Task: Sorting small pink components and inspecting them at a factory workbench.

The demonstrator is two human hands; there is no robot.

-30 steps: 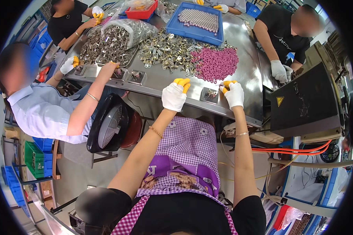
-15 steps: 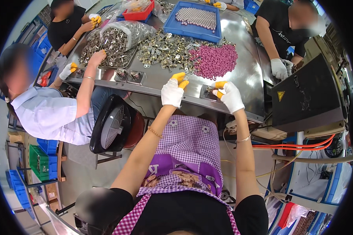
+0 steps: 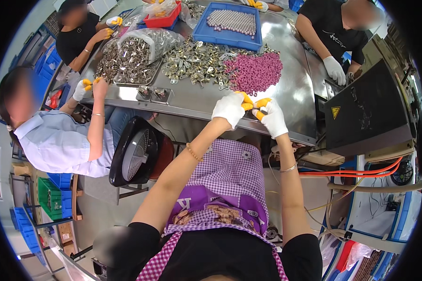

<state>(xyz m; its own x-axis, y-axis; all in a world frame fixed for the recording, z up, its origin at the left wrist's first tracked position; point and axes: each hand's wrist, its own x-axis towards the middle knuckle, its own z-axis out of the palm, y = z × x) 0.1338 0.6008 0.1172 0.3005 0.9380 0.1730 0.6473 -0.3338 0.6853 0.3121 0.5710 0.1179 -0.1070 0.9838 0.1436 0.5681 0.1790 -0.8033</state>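
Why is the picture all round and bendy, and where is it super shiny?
Head view: the fisheye lens makes it round with black corners, and bends the metal table's front edge; head view: white glare shines on the tabletop beside the pink rings; head view: anything between the fingertips of the left hand and right hand is too small to tell.

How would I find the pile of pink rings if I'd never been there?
Start at the shiny metal table and find the big blue tray. Just below its right half in the picture lies the pile of pink rings, bright pink, unlike the silvery metal parts heaped against its left side.
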